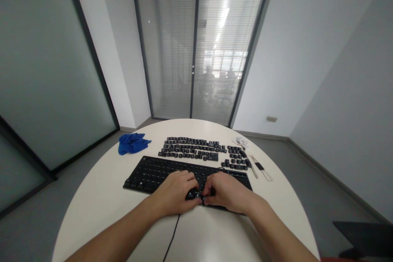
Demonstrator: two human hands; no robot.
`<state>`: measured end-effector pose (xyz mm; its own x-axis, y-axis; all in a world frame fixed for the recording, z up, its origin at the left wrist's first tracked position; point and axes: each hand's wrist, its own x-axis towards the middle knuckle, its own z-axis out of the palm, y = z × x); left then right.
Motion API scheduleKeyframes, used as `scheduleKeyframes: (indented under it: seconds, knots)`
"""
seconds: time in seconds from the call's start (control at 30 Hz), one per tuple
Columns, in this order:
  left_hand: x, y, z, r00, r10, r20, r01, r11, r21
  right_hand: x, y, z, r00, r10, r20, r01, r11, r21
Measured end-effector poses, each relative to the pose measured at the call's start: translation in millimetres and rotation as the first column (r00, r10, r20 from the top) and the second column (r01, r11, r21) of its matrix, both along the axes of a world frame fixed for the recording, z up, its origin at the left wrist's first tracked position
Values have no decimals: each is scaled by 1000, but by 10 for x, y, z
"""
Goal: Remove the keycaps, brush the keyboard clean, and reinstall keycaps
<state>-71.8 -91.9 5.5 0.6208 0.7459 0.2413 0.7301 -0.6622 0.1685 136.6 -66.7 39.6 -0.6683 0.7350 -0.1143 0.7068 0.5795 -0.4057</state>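
Observation:
A black keyboard (pixel 147 174) lies on the table, most of its key positions bare of keycaps. My left hand (pixel 176 190) rests over its front middle, fingers curled on the board and thumb by the front edge. Beside it, my right hand (pixel 229 190) has thumb and fingers pinched together at a small black keycap (pixel 202 199) on the front edge. A few dark keycaps (pixel 192 193) show between the two hands. The fingertips partly cover the contact, so how firmly the keycap sits cannot be seen.
Loose black keycaps (pixel 187 147) lie in rows behind the keyboard, with another group (pixel 236 157) to the right. A blue cloth (pixel 132 143) is at the back left. A wire keycap puller (pixel 260 166), a thin pale stick (pixel 253 168) and crumpled white tissue (pixel 242 142) lie right. A cable (pixel 172 237) runs forward.

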Motion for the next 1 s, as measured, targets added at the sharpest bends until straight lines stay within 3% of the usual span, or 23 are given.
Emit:
scheduleKeyframes:
  seconds: [0.2,0.43,0.53,0.6,0.67,0.83,1.0]
  knots:
    - [-5,-9,15,1000,2,-5,-2,1000,-13,8,-2,-30,1000,10,2,-10,1000,-5]
    - [-50,5,41,1000,6,19,-5,999,-34,189,160,-118,960,70,-271,-108,986,-127]
    - [-85,6,76,1000,14,19,-13,999,-51,386,329,-129,943,-54,-327,68,997,31]
    - [-111,7,103,1000,17,19,-16,997,-70,553,468,-157,924,-175,-340,253,947,200]
    - [-134,8,123,1000,15,20,-13,996,-87,709,602,-213,929,-238,-282,324,892,314]
    - [-158,12,127,1000,3,27,-1,996,-87,863,798,-382,957,-240,-163,286,872,398]
    - [-145,12,120,1000,-4,20,6,997,-79,802,832,-412,971,-203,-125,237,881,409]
